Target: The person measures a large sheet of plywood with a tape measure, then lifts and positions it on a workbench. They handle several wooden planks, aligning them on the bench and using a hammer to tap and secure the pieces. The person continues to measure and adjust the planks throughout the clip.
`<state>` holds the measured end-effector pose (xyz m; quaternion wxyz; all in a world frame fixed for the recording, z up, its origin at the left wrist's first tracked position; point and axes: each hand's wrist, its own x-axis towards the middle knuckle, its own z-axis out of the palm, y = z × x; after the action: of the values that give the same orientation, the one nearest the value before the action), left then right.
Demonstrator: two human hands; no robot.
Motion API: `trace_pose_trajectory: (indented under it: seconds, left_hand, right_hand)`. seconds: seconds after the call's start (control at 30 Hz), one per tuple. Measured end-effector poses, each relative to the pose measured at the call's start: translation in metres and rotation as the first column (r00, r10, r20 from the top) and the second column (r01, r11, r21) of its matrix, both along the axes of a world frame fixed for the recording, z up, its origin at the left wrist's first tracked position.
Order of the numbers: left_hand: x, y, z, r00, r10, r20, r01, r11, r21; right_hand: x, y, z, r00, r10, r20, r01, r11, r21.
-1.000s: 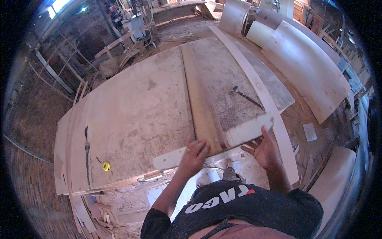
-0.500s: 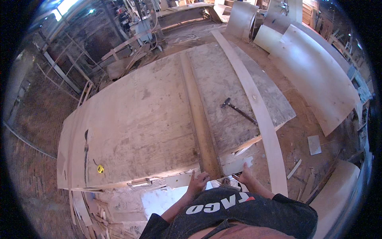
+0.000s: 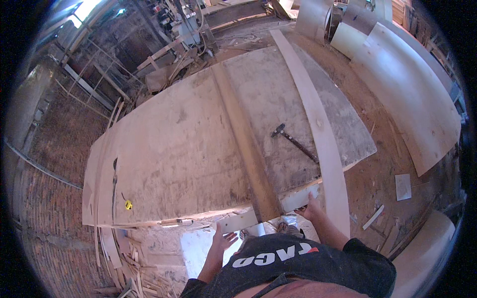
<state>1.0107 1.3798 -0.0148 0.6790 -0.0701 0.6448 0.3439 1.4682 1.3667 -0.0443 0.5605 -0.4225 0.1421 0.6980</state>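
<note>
A long brown plank (image 3: 241, 134) lies across the large plywood-topped table, its near end jutting over the front edge. Pale wood shows on both sides of that end, on the left as a short pale board (image 3: 239, 221); it seems to pass beneath the plank. My left hand (image 3: 222, 243) is at its left end, fingers spread, thumb up by the wood. With thumb above and fingers below, my right hand (image 3: 312, 210) grips the right part. A dark-handled hammer (image 3: 296, 143) lies on the table right of the plank.
On the tabletop (image 3: 164, 149) a yellow tape measure (image 3: 128, 204) sits front left. A long pale strip (image 3: 323, 129) crosses the right side and overhangs the front. Plywood sheets (image 3: 407, 94) lean at the right. Wood offcuts (image 3: 131, 268) litter the floor lower left.
My left hand has moved from the brown plank's near end leftward to the pale board's left end, its fingers spreading. The right hand keeps its grip. The view has shifted slightly.
</note>
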Motion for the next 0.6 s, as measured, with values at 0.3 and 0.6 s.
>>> trace_pose_trajectory:
  seconds: [0.3,0.6]
  left_hand:
    - [0.002,0.05,-0.037,0.993,-0.113,0.029,0.106,0.979,0.175]
    - [-0.006,0.082,-0.033,0.957,-0.119,-0.264,0.166,0.972,0.164]
  right_hand:
    - [0.002,0.023,-0.003,0.997,0.008,0.078,-0.007,1.0,-0.01]
    - [0.003,0.042,-0.015,0.919,0.068,0.388,0.011,0.98,-0.199]
